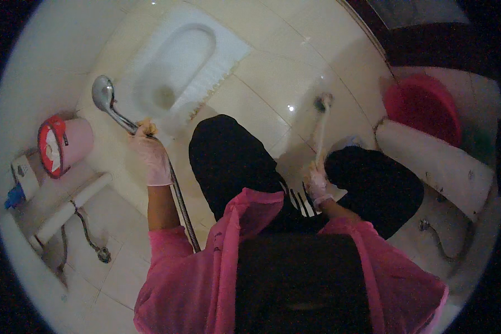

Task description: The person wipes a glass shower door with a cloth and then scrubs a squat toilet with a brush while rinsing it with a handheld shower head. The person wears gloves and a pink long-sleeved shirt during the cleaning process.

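My left hand [150, 154], in a thin pale glove, is closed around the handle of a chrome handheld shower head [103, 92]; its metal hose [183, 208] runs back past my forearm. Something yellowish, perhaps a sponge or cloth, shows at the fingers. In my right hand [317, 179], also gloved, is the pale handle of a brush [321, 129]. The brush's small head rests on or just above the tiled floor near a dark round spot that may be a drain. A white squat toilet pan [183, 58] is set in the floor ahead, its edge stained brown.
At left stand a pink bin [78, 135] with a red rim and a white pipe or ledge [77, 206] with hoses below. A red basin [421, 104] leans at right behind a white cistern-like box [434, 163]. My knees flank the floor between my hands.
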Tool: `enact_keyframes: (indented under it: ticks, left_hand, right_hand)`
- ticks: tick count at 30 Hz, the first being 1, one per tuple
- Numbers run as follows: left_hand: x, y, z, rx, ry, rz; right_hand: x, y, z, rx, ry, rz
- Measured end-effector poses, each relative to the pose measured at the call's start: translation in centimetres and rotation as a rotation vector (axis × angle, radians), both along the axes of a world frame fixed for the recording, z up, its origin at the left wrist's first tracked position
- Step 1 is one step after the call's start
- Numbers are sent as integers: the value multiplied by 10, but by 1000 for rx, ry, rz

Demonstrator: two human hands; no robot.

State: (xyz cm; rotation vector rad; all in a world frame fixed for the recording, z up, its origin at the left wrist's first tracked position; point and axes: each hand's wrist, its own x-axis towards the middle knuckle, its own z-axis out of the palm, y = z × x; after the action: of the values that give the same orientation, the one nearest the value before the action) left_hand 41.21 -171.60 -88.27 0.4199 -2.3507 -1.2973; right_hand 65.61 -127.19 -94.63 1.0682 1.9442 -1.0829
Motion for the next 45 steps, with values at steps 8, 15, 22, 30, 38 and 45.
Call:
enact_keyframes:
  ticks: [8,15,22,30,38,45]
  left_hand:
    - [12,4,24,-56,-175,-83]
    - [11,35,78,-508,-177,-68]
    - [15,20,51,320,-209,212]
    - [6,38,66,766,5,327]
    - [-6,44,98,622,-40,278]
    - [-8,50,113,620,56,182]
  right_hand:
    - [-8,-43,51,85,141,507]
    - [-141,-36,-15,-320,417,460]
    - [-211,-1,-23,-146,422,840]
    - [-335,-36,37,-160,260,524]
    - [-453,-6,78,-317,366,489]
    - [-544,-15,-14,-311,745,675]
